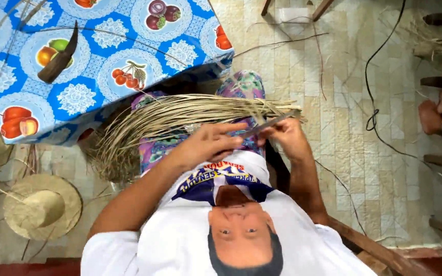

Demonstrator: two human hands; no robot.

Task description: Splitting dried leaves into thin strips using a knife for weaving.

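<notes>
Straw strips across the lap, both hands pinched closed on a thin blade.

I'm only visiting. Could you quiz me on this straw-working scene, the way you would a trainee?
1. True or false: the left hand and right hand meet at a thin grey strip over the bundle of dried straw on the lap.
2. What lies on the floor in the lower left of the picture? A) a straw hat B) a red bucket C) a broom
3. Fill in: the tablecloth is blue with pictures of ____.
Key: 1 true; 2 A; 3 fruit.
</notes>
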